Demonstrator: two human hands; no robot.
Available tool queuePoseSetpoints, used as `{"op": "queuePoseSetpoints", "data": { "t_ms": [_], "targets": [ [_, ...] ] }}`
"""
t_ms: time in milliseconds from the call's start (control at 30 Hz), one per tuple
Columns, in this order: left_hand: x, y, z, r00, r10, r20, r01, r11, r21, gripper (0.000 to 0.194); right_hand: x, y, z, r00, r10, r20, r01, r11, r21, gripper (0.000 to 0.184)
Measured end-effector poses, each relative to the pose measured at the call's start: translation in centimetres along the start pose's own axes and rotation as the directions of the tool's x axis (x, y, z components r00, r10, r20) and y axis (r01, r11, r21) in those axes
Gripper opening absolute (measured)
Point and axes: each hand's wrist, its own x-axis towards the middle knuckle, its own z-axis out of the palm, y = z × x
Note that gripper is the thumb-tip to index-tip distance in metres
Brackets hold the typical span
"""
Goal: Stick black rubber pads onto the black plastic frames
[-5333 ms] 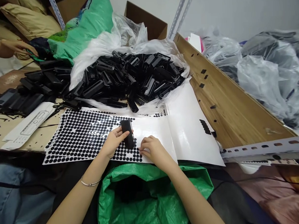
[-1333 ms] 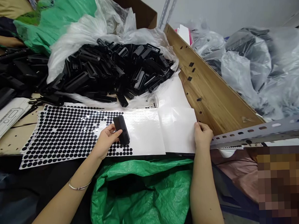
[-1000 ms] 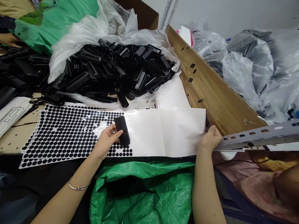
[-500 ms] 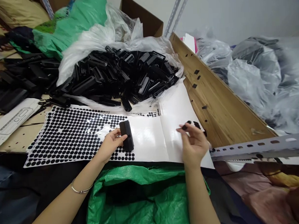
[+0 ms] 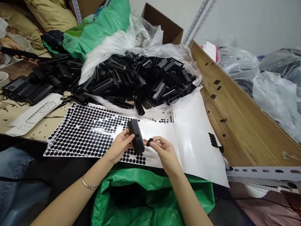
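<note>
My left hand (image 5: 120,147) grips a black plastic block (image 5: 135,136) upright over a white sheet of black round stickers (image 5: 84,131). My right hand (image 5: 161,149) pinches a small black sticker (image 5: 149,142) between thumb and fingers, just right of the block. A few more black stickers (image 5: 212,139) sit on the bare white backing sheet (image 5: 193,138) to the right.
A large pile of black plastic parts (image 5: 136,79) lies on clear plastic behind the sheets. A green bag (image 5: 148,205) hangs open below the table edge. A wooden board (image 5: 239,119) slopes at right. Another person's hands (image 5: 0,54) work at far left.
My right hand left the sheet's right edge, picked a small black sticker from the backing sheet and carried it left to the block. My left hand kept holding the block.
</note>
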Motion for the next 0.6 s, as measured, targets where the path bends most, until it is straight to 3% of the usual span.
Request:
{"op": "queuePoseSetpoints", "data": {
  "t_ms": [300,600],
  "targets": [
    [0.0,0.4,0.0,0.994,0.094,-0.049,-0.094,0.996,0.003,0.032,-0.4,-0.4,0.0,0.987,0.038,0.158,-0.021,0.994,-0.106,0.021],
    [0.0,0.1,0.0,0.993,0.108,-0.035,-0.106,0.992,0.068,0.031,-0.7,0.4,1.4,0.997,0.027,0.067,-0.019,0.993,-0.118,0.022]
  ]
}}
